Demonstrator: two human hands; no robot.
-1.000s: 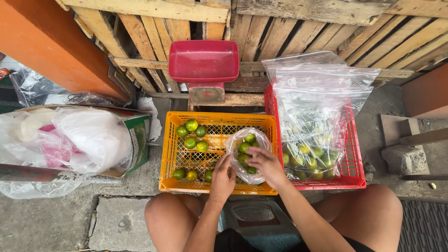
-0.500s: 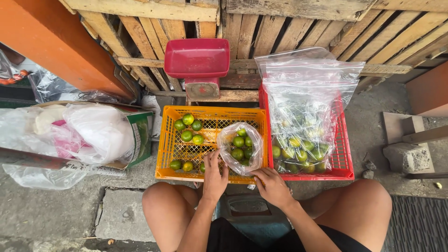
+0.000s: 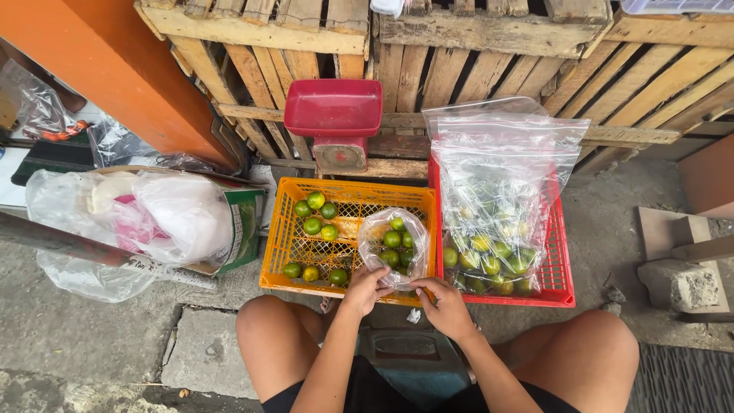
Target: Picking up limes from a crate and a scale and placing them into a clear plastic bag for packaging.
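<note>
A small clear plastic bag (image 3: 394, 245) holding several green limes rests on the near edge of the orange crate (image 3: 284, 246). My left hand (image 3: 365, 288) grips the bag's lower left side. My right hand (image 3: 448, 307) pinches the bag's bottom edge from the right. Loose green limes (image 3: 316, 215) lie in the crate's left half. To the right, a red crate (image 3: 560, 264) holds a large clear bag (image 3: 498, 200) filled with more limes.
A red weighing scale (image 3: 334, 119) stands behind the crates against wooden pallets (image 3: 474, 61). A cardboard box with white plastic bags (image 3: 160, 214) sits at left, beside an orange pillar (image 3: 115, 69). Concrete blocks (image 3: 680, 283) lie at right. My bare knees frame the near edge.
Both hands drew back toward me, from over the crate to its near edge, with the small bag of limes. The camera view shifted slightly.
</note>
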